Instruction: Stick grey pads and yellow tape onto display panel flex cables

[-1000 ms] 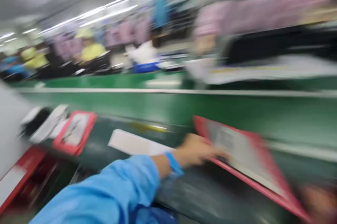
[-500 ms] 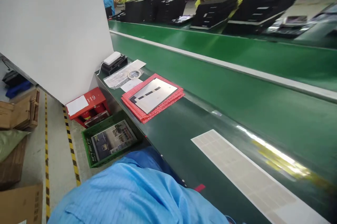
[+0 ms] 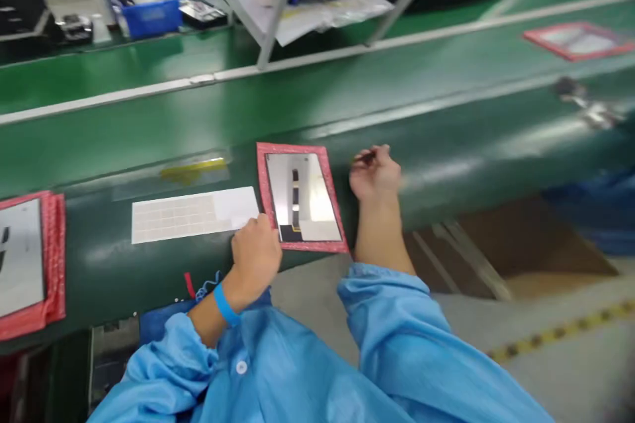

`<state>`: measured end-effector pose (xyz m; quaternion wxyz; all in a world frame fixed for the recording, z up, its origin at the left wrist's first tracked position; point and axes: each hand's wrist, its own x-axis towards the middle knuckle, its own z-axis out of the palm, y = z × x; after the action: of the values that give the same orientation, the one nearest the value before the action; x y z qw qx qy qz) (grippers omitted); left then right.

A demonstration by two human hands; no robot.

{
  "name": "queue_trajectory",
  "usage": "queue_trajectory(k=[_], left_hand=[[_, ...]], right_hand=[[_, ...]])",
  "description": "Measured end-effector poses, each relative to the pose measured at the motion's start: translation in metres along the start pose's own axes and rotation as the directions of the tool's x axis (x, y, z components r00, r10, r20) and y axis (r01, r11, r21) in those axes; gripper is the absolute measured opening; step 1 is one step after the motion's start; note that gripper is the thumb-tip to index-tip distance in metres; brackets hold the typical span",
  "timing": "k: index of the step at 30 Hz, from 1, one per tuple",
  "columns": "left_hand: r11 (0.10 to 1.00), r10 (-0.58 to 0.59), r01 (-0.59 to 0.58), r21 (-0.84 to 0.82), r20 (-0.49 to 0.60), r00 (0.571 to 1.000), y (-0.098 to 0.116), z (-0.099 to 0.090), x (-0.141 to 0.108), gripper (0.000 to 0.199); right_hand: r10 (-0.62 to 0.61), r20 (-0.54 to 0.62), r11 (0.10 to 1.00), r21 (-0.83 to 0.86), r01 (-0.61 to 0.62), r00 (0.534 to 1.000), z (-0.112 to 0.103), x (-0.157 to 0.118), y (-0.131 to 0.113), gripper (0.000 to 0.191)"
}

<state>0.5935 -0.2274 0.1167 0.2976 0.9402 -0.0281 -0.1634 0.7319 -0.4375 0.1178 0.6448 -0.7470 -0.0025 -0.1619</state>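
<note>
The hands are apart: the left hand (image 3: 255,257) rests on the edge of a red bubble pouch (image 3: 261,178) carrying a mirror-bright panel (image 3: 302,198) on the green worktop (image 3: 446,165), and the right hand (image 3: 376,173) hovers, fingers pinched, just beside it. A white sheet (image 3: 193,214) lies alongside; a blue plastic bin (image 3: 151,18) sits beyond on the far belt, its contents blurred.

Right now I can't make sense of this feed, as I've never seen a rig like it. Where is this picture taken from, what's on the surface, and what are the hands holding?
There is no machine here. This single view comes from a camera worn on a person's head, looking down at their own bare hands. Below them runs a dark green belt. On it lie a pale gridded sheet, a red-edged sleeve showing a shiny panel, and another red sleeve at far left. The left hand, wearing a blue wristband, is at the sleeve's lower left edge. The right hand is raised beside its right edge; blur hides whether it holds anything.
</note>
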Motion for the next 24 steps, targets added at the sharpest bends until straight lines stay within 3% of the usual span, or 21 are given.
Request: queue_trajectory(k=[1,3,6,7,9,10,12,15,21,24], left_hand=[[0.999,0.014,-0.014,0.046,-0.006,1.0,-0.003,0.001,0.001,0.017],[0.993,0.022,-0.021,0.119,-0.005,1.0,-0.008,0.003,-0.002,0.016],[0.974,0.083,-0.055,0.221,-0.117,0.99,-0.014,0.009,-0.011,0.021],[0.959,0.169,-0.116,0.257,-0.196,0.966,-0.016,0.012,-0.012,0.023],[0.892,0.411,-0.303,0.335,-0.32,0.854,-0.022,0.019,-0.011,0.027],[0.844,0.512,-0.39,0.369,-0.338,0.789,-0.025,0.022,-0.01,0.029],[0.773,0.614,-0.482,0.413,-0.294,0.733,-0.03,0.028,-0.008,0.033],[0.74,0.632,-0.486,0.466,-0.233,0.739,-0.034,0.031,-0.009,0.035],[0.792,0.602,-0.492,0.361,-0.336,0.724,-0.014,0.028,-0.007,0.026],[0.776,0.626,-0.534,0.337,-0.309,0.716,-0.002,0.033,0.0,0.031]], right_hand=[[0.074,-0.097,0.997,0.015,-0.072,0.993,-0.027,-0.001,0.014,0.047],[0.22,-0.208,0.974,0.095,-0.204,0.953,-0.054,-0.009,0.037,0.057],[0.376,-0.19,0.92,0.189,-0.342,0.907,-0.054,-0.032,0.049,0.059],[0.409,-0.164,0.904,0.203,-0.375,0.898,-0.05,-0.041,0.046,0.057],[0.446,-0.106,0.885,0.204,-0.42,0.889,-0.045,-0.056,0.032,0.053],[0.451,-0.077,0.882,0.195,-0.43,0.889,-0.043,-0.063,0.024,0.05],[0.458,-0.043,0.879,0.171,-0.445,0.888,-0.038,-0.073,0.009,0.044],[0.466,-0.052,0.879,0.144,-0.455,0.883,-0.033,-0.083,-0.002,0.039],[0.459,-0.11,0.888,0.078,-0.453,0.882,-0.024,-0.09,-0.002,0.037],[0.464,-0.113,0.886,0.04,-0.462,0.879,-0.02,-0.09,-0.006,0.032]])
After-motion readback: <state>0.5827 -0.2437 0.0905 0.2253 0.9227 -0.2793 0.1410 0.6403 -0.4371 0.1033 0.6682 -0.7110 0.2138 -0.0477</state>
